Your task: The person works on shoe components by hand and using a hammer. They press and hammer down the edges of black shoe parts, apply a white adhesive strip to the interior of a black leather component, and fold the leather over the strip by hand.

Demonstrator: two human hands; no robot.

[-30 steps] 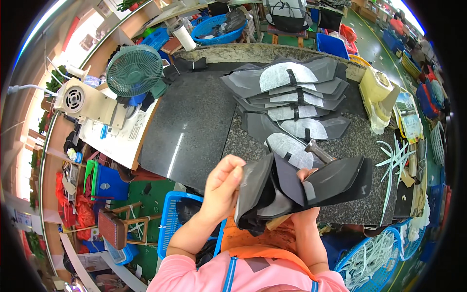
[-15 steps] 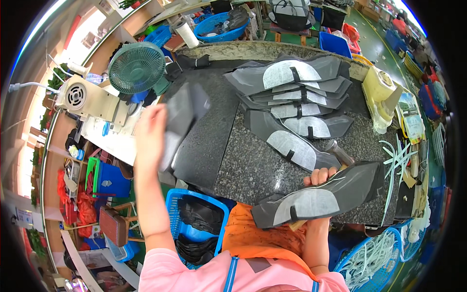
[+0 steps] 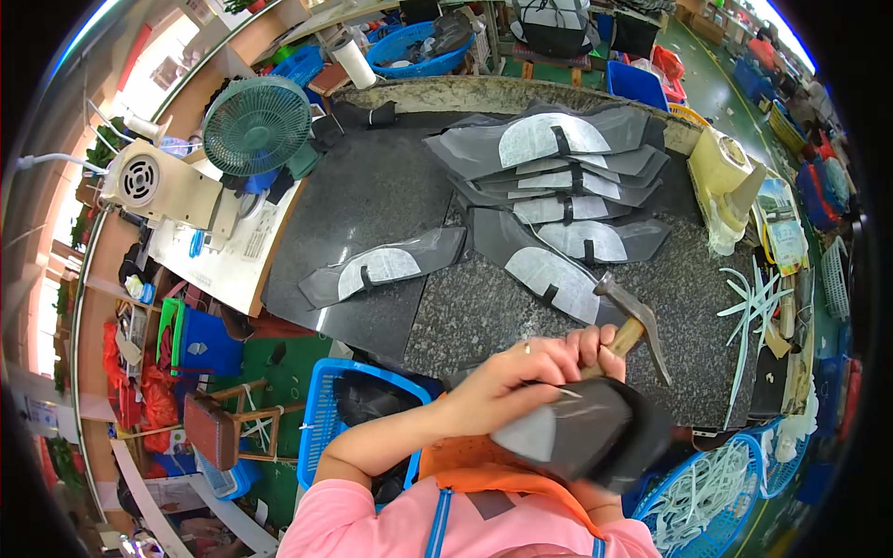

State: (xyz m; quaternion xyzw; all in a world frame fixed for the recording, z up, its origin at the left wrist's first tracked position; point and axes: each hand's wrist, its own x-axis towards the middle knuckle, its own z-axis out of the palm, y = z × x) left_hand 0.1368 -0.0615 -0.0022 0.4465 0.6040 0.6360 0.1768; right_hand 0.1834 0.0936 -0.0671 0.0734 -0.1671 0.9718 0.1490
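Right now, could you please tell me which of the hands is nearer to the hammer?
Right. The right hand grips the hammer by its handle; the left hand is just left of that grip, at the edge of a dark piece.

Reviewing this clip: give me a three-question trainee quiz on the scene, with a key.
1. True or false: one dark piece with a pale patch lies left of the overlapping pieces.
2. Name the tool at the right hand.
3. Which colour is the fan? A red, B green, C yellow.

Key: 1 true; 2 a hammer; 3 B.
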